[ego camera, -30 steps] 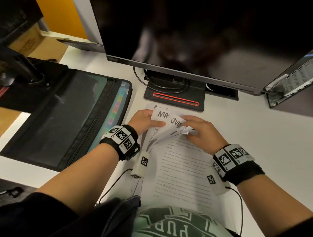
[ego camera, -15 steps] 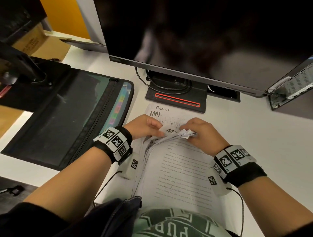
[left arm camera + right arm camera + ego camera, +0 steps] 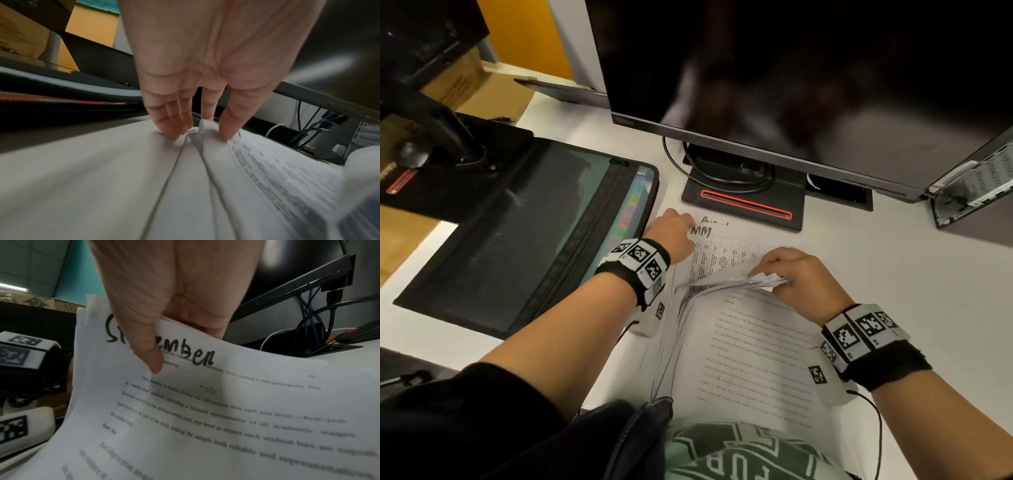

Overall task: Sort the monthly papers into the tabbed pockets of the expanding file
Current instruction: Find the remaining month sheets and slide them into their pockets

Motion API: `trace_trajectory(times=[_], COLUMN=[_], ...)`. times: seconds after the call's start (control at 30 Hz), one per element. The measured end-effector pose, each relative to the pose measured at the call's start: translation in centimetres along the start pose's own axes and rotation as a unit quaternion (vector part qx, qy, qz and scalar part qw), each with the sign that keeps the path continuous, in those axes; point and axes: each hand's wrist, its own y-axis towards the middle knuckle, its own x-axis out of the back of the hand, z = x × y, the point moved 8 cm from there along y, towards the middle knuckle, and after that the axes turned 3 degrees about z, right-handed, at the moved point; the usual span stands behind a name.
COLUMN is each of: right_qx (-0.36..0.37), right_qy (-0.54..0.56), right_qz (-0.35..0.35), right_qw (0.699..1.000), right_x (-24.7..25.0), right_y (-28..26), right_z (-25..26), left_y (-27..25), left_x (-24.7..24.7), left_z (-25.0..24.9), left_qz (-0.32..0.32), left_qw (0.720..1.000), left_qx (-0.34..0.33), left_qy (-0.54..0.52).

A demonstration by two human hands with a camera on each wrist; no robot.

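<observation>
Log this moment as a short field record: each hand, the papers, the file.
left hand: fingers straight, pressing the sheet marked MAY flat on the desk
right hand: grips the lifted top edges of the stack; thumb on a sheet whose heading ends "-mber"
file: lies open to the left of the papers, coloured tabs showing
filed so far: cannot tell

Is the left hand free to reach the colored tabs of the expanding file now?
Probably yes. The left hand only presses on the May sheet with straight fingers, and the colored tabs lie open beside it, with nothing between them.
</observation>
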Motion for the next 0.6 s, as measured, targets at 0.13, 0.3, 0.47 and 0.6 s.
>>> trace_trajectory(times=[0.13,0.3,0.47,0.6], right_qx=[-0.026,-0.099,-0.066,-0.063], right_qy=[0.023,0.069,0.009,-0.015], right_qz=[0.003,-0.008,0.009,0.026], right_qw=[0.999,0.993,0.998,0.998], right_x=[0.3,0.6,-0.2,-0.8], right_y=[-0.4,-0.2,0.7,1.4], right_z=[-0.5,-0.8,-0.4,-0.2], left_y=[-0.6,-2.0,-3.0,-2.8], left_x=[1.7,-0.5,-2.8,-2.8], left_z=[-0.7,0.1,0.9,0.8], left_qz=[-0.077,0.036,0.089,0.018], left_qw=[0.995,0.945,0.886,0.956], left_qx=[-0.034,0.051,0.107,0.046], left_qy=[-0.050,-0.320,-0.442,-0.290])
